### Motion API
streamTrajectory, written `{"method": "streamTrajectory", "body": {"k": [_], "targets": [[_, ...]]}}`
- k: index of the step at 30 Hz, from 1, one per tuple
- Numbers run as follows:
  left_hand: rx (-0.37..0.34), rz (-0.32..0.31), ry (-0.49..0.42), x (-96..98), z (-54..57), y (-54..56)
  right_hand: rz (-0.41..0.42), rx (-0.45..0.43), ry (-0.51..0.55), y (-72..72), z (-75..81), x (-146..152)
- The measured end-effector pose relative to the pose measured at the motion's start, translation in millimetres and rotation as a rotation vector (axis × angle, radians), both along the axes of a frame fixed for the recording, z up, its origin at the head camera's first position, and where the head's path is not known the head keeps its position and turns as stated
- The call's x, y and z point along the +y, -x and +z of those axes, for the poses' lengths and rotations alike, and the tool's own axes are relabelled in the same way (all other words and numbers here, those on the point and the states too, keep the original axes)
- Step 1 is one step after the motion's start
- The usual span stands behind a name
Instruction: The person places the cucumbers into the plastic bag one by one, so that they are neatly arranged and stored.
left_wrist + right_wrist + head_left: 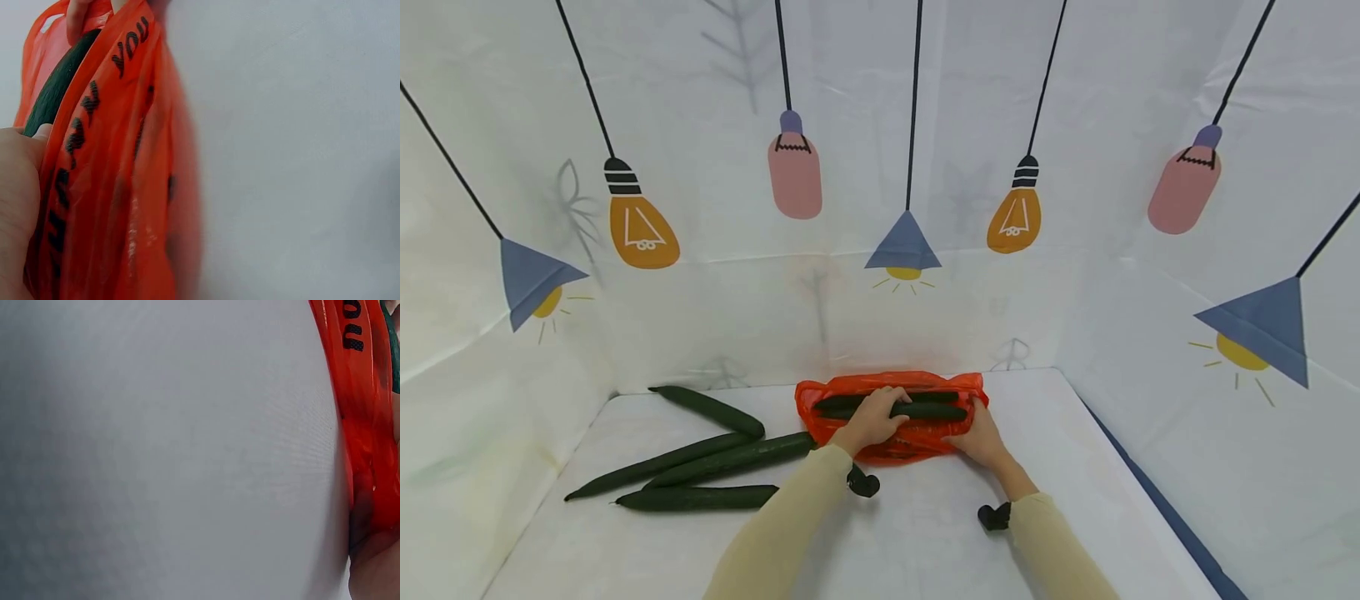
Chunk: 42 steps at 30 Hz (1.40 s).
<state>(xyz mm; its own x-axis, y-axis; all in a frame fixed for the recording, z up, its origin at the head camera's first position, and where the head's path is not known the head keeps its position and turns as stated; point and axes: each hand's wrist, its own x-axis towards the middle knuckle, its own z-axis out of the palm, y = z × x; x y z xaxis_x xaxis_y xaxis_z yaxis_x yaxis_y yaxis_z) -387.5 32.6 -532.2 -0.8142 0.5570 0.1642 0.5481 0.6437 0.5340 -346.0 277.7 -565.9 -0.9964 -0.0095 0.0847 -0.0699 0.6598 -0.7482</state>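
A red plastic bag [898, 452] with black lettering lies on its side near the back of the table, its mouth spread open. Two long dark green cucumbers [936, 412] rest inside it, one behind the other. My left hand [872, 418] reaches into the opening and grips the front cucumber with thumb and fingers. At the bag's right end, my right hand [979, 435] holds the red plastic edge. The left wrist view shows the thumb beside the cucumber [59, 90]; in the right wrist view some fingers are hidden behind the red film [356, 394].
Several more cucumbers [700, 498] lie on the white table [925, 533] left of the bag; one [737, 460] reaches up to the bag's left side. White printed sheets [715, 317] enclose the table at the back and both sides.
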Motion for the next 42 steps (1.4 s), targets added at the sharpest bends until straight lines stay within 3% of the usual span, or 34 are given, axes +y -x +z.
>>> {"method": "streamTrajectory", "body": {"k": [7, 14, 24, 34, 42], "targets": [[-0.002, 0.022, -0.035, 2.0, 1.9, 2.6, 0.019, 0.01, -0.007, -1.6, 3.0, -4.1], [-0.029, 0.04, -0.011, 0.6, 4.0, 4.3, 0.032, -0.015, -0.014, -2.8, 2.6, -5.4], [-0.013, 0.043, -0.01, -1.4, -6.9, 5.5, 0.023, -0.036, -0.017, -5.6, 2.4, -6.4], [0.005, 0.043, -0.006, -2.8, -8.8, 4.6, 0.0, -0.037, -0.038, -6.1, 2.1, -7.7], [0.046, 0.071, 0.008, -4.5, -22.0, 6.5, 0.004, -0.021, -0.027, -5.7, 0.7, -8.4]]}}
